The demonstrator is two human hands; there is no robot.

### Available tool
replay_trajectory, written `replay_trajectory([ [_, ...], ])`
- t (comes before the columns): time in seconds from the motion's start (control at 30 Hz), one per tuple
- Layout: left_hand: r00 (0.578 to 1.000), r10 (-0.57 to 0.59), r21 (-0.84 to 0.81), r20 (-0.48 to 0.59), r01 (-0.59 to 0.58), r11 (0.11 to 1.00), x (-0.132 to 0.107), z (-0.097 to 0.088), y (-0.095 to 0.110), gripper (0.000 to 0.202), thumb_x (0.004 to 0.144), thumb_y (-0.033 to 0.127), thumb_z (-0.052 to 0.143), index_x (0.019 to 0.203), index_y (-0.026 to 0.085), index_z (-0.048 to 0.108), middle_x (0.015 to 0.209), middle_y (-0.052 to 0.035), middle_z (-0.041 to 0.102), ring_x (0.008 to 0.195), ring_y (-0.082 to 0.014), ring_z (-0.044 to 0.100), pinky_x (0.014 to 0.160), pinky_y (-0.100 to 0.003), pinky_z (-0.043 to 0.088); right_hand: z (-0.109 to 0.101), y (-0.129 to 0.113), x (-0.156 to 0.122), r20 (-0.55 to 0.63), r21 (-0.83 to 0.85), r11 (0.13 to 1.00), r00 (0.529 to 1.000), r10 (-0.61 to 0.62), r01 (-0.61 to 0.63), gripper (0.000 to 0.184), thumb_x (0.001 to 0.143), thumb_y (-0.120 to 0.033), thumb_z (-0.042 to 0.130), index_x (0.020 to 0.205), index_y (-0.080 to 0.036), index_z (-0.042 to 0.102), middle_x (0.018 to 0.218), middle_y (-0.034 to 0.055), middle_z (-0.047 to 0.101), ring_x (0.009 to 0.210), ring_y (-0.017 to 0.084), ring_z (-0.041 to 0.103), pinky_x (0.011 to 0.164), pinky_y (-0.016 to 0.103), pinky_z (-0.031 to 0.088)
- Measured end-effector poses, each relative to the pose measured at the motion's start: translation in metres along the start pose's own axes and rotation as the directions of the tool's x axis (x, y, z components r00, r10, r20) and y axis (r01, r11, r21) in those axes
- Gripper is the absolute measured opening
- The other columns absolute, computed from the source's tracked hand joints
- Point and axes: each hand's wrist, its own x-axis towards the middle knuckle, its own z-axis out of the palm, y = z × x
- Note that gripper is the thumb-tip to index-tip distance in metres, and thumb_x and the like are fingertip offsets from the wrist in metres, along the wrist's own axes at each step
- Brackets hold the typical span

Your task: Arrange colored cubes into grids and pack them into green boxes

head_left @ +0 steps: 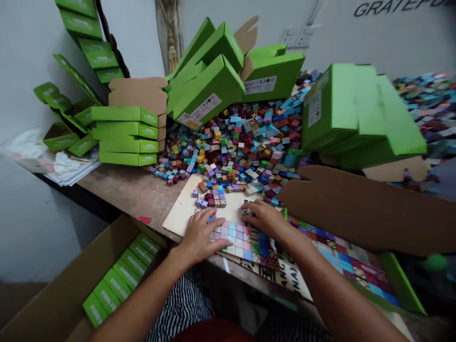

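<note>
Small patterned cubes are laid in tight rows, forming a flat grid (233,237) on a cream printed board (181,204). My left hand (201,237) rests against the grid's left end, its thumb and fingers spread apart along the cubes. Just beyond the far edge of the grid, my right hand (265,217) has its fingers curled down around small patterned cubes (246,212); how many it holds is hidden. A few loose cubes (202,203) and a short joined block of cubes (218,197) lie on the board past my left hand.
A large heap of mixed cubes (245,142) covers the back of the table. Green cartons stand stacked at left (119,135), behind (210,90) and at right (342,114). An opened green box (402,280) holds rows of cubes. Below left, a brown carton (67,280) contains packed green boxes.
</note>
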Motion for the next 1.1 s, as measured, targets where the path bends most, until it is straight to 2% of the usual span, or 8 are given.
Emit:
replay_trajectory([
  [0.13,1.0,0.0,0.049,0.028,-0.002,0.999,-0.003,0.002,0.003,0.051,0.084,0.054,0.06,0.125,0.025,0.055,0.14,-0.0104,0.044,0.128,-0.0288,0.04,0.101,-0.048,0.038,0.008,-0.019,0.003,-0.071,0.106,0.994,0.997,-0.018,0.025,0.024,0.088,-0.034,0.056,0.105,-0.02,0.067,0.095,0.0085,0.062,0.084,0.02,0.062,0.073,0.028,0.045],
  [0.4,1.0,-0.009,0.07,0.029,0.007,0.998,-0.003,0.003,0.002,0.047,0.086,0.052,0.058,0.124,0.025,0.055,0.138,-0.0091,0.045,0.127,-0.0278,0.041,0.1,-0.046,0.038,0.01,-0.012,-0.002,-0.063,0.252,0.961,0.992,-0.105,0.117,0.025,0.087,-0.018,0.052,0.107,-0.02,0.068,0.096,0.0076,0.061,0.087,0.019,0.06,0.079,0.03,0.046],
  [0.53,1.0,-0.004,0.08,0.024,0.002,0.997,-0.004,0.003,0.003,0.045,0.087,0.052,0.057,0.124,0.026,0.055,0.138,-0.0084,0.045,0.126,-0.0275,0.041,0.1,-0.046,0.039,0.014,-0.017,-0.002,-0.115,0.299,0.952,0.993,-0.025,0.059,0.028,0.084,-0.024,0.058,0.112,-0.019,0.063,0.095,0.0068,0.062,0.086,0.018,0.06,0.076,0.029,0.045],
  [0.67,1.0,-0.01,0.083,0.028,0.007,0.997,-0.004,0.002,0.004,0.045,0.087,0.05,0.058,0.124,0.025,0.055,0.138,-0.0089,0.045,0.126,-0.0276,0.042,0.1,-0.046,0.038,0.018,-0.025,0.0,-0.159,0.28,0.96,0.986,0.051,-0.004,0.021,0.088,-0.034,0.054,0.097,-0.019,0.065,0.089,0.0052,0.061,0.081,0.018,0.058,0.073,0.029,0.043],
  [0.73,0.999,-0.013,0.08,0.031,0.01,0.997,-0.004,0.002,0.004,0.046,0.086,0.049,0.059,0.125,0.025,0.055,0.139,-0.0094,0.045,0.126,-0.028,0.041,0.101,-0.046,0.037,0.019,-0.027,0.0,-0.16,0.299,0.954,0.987,0.033,0.016,0.023,0.089,-0.036,0.053,0.096,-0.02,0.067,0.089,0.0055,0.06,0.082,0.019,0.058,0.073,0.029,0.043],
  [0.87,0.999,-0.03,0.073,0.04,0.027,0.997,-0.005,0.003,0.003,0.047,0.086,0.051,0.059,0.126,0.026,0.054,0.14,-0.0086,0.044,0.126,-0.0281,0.041,0.101,-0.046,0.037,0.019,-0.024,0.0,-0.145,0.392,0.913,0.988,-0.06,0.113,0.029,0.086,-0.033,0.056,0.11,-0.021,0.067,0.095,0.0073,0.06,0.089,0.02,0.058,0.08,0.031,0.044],
  [1.0,0.997,-0.05,0.074,0.055,0.046,0.996,-0.003,-0.001,0.006,0.05,0.086,0.052,0.058,0.129,0.027,0.051,0.141,-0.0084,0.043,0.128,-0.0279,0.039,0.102,-0.047,0.037,0.016,-0.022,0.006,-0.071,0.335,0.923,0.982,-0.175,0.189,0.032,0.086,-0.026,0.054,0.115,-0.025,0.067,0.096,0.0077,0.059,0.09,0.021,0.058,0.083,0.032,0.044],
  [1.1,0.997,-0.052,0.116,0.059,0.045,0.992,0.004,-0.007,0.012,0.057,0.083,0.055,0.06,0.13,0.025,0.051,0.142,-0.0093,0.042,0.131,-0.0306,0.034,0.103,-0.049,0.035,0.016,-0.022,0.011,-0.027,0.347,0.92,0.983,-0.184,0.182,0.035,0.086,-0.025,0.053,0.119,-0.021,0.064,0.096,0.0088,0.06,0.087,0.02,0.059,0.081,0.032,0.045],
])
